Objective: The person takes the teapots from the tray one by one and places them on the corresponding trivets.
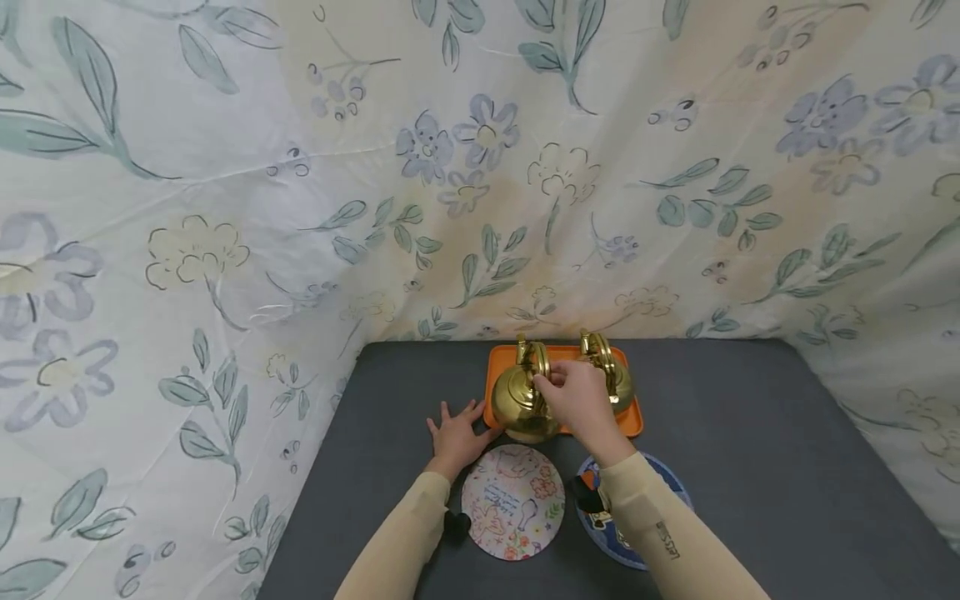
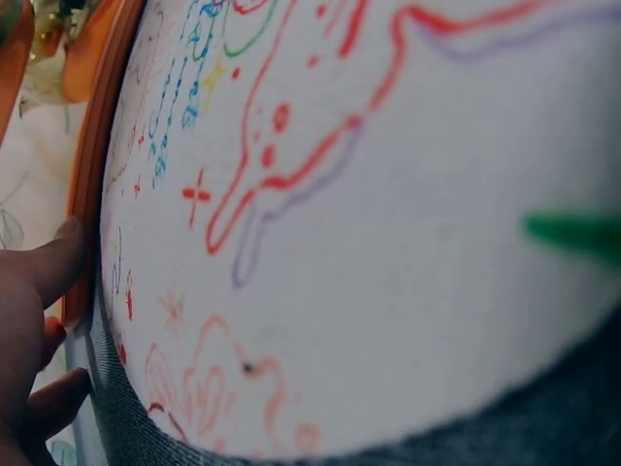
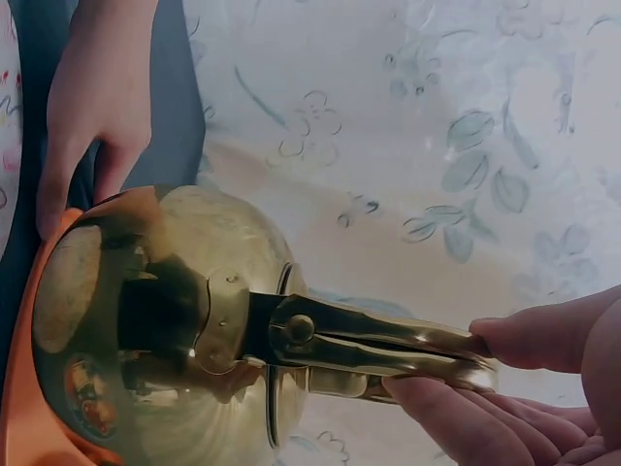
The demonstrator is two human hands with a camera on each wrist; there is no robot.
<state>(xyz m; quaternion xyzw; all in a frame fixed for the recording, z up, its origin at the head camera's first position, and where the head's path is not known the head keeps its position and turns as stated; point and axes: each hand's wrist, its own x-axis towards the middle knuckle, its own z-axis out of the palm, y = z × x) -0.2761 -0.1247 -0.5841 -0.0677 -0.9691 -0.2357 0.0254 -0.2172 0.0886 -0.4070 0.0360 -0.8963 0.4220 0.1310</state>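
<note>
Nearest lay a floral mat (image 1: 513,502) and a blue mat (image 1: 617,546). Beyond, the left hand (image 1: 459,437), fingers spread, touched the orange tray (image 1: 498,358). Over the tray's left half was a golden kettle (image 1: 517,408), likely rigid and slick; the right hand (image 1: 581,398) pinched its handle (image 3: 364,321), seemingly the surest hold. A second kettle (image 1: 622,388) stood alongside.

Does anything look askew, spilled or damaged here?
Nothing stands out. The gold kettle whose handle the right hand pinches looks upright, as does the other kettle on the orange tray; no spill or damage shows. The blue disc is partly hidden.
</note>
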